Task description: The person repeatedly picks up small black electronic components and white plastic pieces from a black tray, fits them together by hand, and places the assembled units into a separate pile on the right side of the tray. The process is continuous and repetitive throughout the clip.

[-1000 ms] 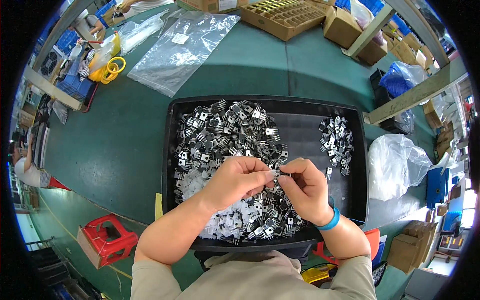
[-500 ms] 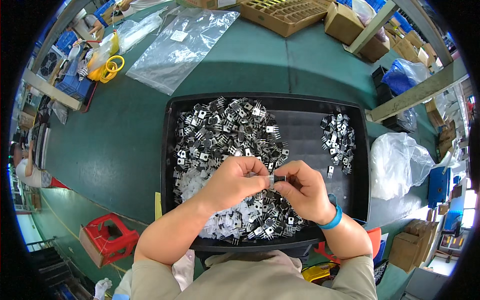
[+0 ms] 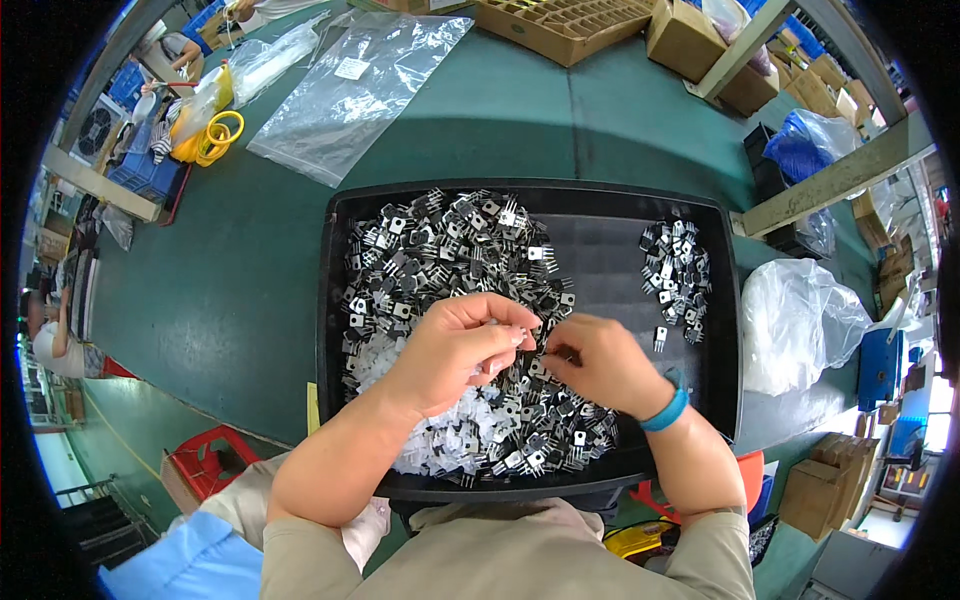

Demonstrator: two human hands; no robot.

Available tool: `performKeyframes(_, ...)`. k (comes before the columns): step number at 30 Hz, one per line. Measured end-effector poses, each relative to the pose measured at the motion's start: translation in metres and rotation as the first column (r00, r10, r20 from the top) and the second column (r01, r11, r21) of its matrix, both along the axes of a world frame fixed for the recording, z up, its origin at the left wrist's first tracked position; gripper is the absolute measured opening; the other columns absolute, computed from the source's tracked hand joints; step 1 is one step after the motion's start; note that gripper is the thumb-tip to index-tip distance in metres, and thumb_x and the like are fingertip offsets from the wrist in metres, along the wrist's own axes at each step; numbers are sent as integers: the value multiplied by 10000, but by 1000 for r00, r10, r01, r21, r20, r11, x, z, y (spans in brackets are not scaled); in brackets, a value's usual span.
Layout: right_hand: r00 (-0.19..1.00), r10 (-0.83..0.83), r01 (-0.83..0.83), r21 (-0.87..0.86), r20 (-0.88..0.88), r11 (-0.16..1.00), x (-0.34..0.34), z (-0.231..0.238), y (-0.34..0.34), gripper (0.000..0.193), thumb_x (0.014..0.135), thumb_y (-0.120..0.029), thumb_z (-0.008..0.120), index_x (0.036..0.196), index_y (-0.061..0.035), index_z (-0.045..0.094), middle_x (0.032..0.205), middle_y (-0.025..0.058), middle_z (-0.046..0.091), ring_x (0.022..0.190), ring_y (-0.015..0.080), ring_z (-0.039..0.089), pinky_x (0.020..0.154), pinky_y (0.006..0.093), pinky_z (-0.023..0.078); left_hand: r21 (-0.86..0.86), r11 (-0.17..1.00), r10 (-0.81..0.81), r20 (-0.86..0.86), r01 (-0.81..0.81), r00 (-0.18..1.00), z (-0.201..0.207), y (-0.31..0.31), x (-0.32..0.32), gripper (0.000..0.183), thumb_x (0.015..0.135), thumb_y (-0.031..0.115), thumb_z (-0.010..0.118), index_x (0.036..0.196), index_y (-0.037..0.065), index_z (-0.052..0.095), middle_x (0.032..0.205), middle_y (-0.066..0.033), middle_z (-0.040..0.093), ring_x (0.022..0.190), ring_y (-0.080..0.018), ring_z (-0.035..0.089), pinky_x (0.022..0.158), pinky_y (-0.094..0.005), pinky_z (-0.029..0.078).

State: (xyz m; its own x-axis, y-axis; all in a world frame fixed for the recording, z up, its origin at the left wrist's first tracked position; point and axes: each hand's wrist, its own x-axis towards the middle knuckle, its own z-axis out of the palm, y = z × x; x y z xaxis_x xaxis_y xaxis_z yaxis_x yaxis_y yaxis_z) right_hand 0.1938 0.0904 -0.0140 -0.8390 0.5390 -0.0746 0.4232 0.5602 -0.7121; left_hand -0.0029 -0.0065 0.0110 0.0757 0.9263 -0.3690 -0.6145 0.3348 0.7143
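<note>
A shallow black tray (image 3: 728, 300) lies before me, with a large heap of three-legged transistors (image 3: 430, 245) in black and silver on its left side. Small translucent white plastic pieces (image 3: 435, 440) lie in a pile at the tray's near left. Above these, my left hand (image 3: 460, 350) is closed, thumb and fingertips pinched; what they hold is too small to name. My right hand (image 3: 605, 368), a blue band at its wrist, is curled low over the transistors just right of the left hand. Its fingertips are mostly hidden. A smaller group of transistors (image 3: 675, 275) sits at the tray's right.
A clear plastic bag (image 3: 360, 95) lies flat on the green table (image 3: 220, 310) beyond the tray. Crumpled clear bagging (image 3: 795, 330) rests to the right, near a metal post (image 3: 840, 180). A divided cardboard box (image 3: 565, 30) stands at the back. Someone's blue clothing (image 3: 190, 560) shows at lower left.
My hands were together at one transistor; now they are slightly apart. The right hand has turned downward over the heap. Blue clothing has come into view at lower left.
</note>
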Motion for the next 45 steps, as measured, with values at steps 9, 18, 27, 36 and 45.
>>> performKeyframes(9,965,16,-56,148,262,987,-3,-3,-21,152,766,-147,668,857,-62,582,833,114,594,746,336,613,640,436,488,29,999,39,-10,-39,999,-4,4,3,225,880,14,584,1103,15,613,895,-110,642,584,-47,468,442,-162,312)
performKeyframes(18,892,-330,223,-333,-309,916,-7,24,-13,160,779,12,641,937,-10,626,746,87,552,627,168,530,559,267,413,37,999,15,-231,-7,973,1,0,2,193,887,70,623,1075,30,619,817,-17,623,575,-13,456,457,-167,325)
performKeyframes(27,927,-102,52,-147,-360,988,-8,44,-23,268,743,36,636,1008,0,653,754,87,572,594,156,526,533,279,407,119,992,-10,-286,46,958,-7,-1,4,189,902,142,643,1050,27,618,739,29,570,565,-11,434,476,-174,326)
performKeyframes(36,796,-408,116,-548,-448,828,6,23,-27,233,805,68,625,946,-33,469,745,-2,526,634,40,499,555,198,410,90,990,-82,-247,107,966,0,-1,6,160,912,194,629,927,37,604,667,35,529,550,-27,428,476,-192,320)
performKeyframes(45,792,-324,161,-334,-517,929,4,20,-27,258,823,95,581,1046,-14,512,766,32,581,596,59,538,507,207,434,29,997,-69,-60,70,996,-5,-2,3,102,924,122,579,955,28,604,799,-42,623,571,-54,482,446,-193,310)
